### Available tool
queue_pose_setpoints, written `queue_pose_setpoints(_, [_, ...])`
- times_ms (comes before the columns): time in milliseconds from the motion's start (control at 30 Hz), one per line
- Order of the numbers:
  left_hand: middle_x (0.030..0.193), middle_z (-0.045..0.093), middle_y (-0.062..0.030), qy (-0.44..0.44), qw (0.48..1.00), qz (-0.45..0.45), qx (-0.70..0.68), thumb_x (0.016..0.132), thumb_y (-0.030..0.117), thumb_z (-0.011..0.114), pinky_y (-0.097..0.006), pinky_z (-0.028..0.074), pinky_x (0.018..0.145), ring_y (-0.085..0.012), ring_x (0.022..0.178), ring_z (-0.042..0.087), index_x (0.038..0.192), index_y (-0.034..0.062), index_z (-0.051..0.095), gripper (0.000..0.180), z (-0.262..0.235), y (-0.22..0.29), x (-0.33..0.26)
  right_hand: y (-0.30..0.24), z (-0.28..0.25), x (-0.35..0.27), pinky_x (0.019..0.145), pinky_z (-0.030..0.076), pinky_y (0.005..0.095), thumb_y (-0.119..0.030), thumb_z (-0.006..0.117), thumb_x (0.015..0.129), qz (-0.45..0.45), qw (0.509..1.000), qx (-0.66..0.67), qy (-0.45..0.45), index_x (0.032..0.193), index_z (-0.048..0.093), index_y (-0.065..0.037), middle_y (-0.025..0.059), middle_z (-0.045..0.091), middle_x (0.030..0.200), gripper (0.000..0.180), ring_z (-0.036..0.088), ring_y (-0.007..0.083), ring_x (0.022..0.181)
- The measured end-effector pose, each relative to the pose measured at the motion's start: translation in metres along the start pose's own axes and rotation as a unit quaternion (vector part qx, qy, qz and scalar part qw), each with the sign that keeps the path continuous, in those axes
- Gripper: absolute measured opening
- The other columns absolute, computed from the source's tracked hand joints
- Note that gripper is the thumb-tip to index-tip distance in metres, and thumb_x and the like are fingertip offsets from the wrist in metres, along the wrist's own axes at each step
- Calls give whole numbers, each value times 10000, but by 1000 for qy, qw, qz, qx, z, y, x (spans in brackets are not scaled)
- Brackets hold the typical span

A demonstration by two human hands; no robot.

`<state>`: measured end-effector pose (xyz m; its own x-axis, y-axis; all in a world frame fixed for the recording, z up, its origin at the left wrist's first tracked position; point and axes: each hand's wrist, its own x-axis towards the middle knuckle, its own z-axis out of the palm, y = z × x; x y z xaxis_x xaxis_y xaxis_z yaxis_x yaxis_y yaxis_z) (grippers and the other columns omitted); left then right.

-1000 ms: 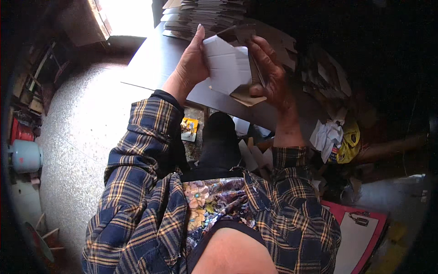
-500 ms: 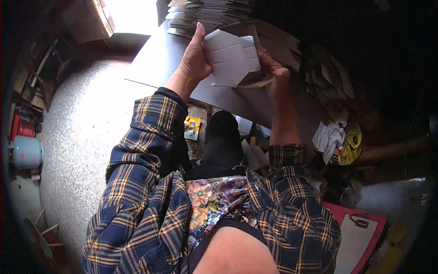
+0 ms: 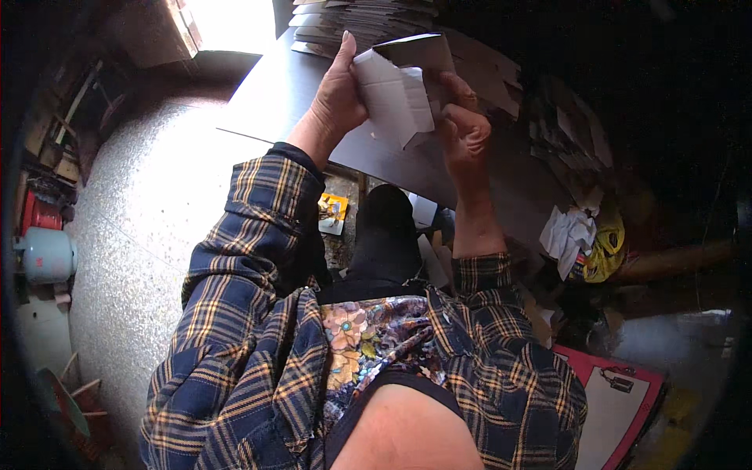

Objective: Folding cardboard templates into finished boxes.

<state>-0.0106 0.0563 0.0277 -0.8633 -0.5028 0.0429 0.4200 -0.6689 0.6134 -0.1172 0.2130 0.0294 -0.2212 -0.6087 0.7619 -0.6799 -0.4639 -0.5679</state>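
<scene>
Over the dark table (image 3: 274, 90) I hold a small white cardboard box (image 3: 392, 98), partly folded, with flaps standing out. My left hand (image 3: 337, 100) grips its left side, thumb pointing up along the edge. My right hand (image 3: 468, 129) is closed at the box's right side, fingers curled around the edge and partly hidden by it. The inside of the box is shadowed. Behind my right hand lies a brownish flat cardboard blank (image 3: 492, 77) on the table.
A tall stack of flat cardboard pieces (image 3: 360, 22) stands at the table's far side. More cardboard pieces (image 3: 568, 129) lie at the right in shadow. A yellow plastic bag (image 3: 605, 251) and crumpled white paper (image 3: 568, 233) are lower right. A pink-edged board (image 3: 615, 399) lies near my right elbow.
The box has turned and its flaps have folded in, so its upper side now stands up. My right hand has moved slightly left and closed more on the edge.
</scene>
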Motion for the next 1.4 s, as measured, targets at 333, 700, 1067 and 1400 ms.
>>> queue_pose_setpoints(333, [1003,621,-125,8,999,6,49,823,642,461,-399,408,935,-245,985,562,1097,30,566,679,-4,-6,3,-16,13,5,1006,333,406,-153,671,795,-56,976,-171,121,1251,387,-14,218,309,1364,554,311,318,1280])
queue_pose_setpoints(700, [1144,567,-131,-18,998,-31,56,818,663,439,-422,338,989,-266,1077,505,1198,53,511,723,0,-4,1,-7,5,7,966,328,475,-240,679,739,-177,922,-343,-13,1221,519,-150,129,429,1300,516,396,348,1202])
queue_pose_setpoints(1067, [1108,578,-149,35,997,-5,71,810,660,461,-448,323,989,-278,1074,502,1164,29,525,727,2,-4,-1,-13,10,-4,1054,172,445,-577,241,892,-62,981,-178,-35,1261,476,-19,136,389,1372,709,310,306,1299])
queue_pose_setpoints(1400, [1091,594,-128,10,999,17,32,825,640,459,-407,370,959,-251,1048,532,1138,43,540,679,-4,-6,4,14,20,-25,1017,270,438,-391,446,918,51,998,-35,24,1229,443,9,223,442,1258,506,397,349,1178])
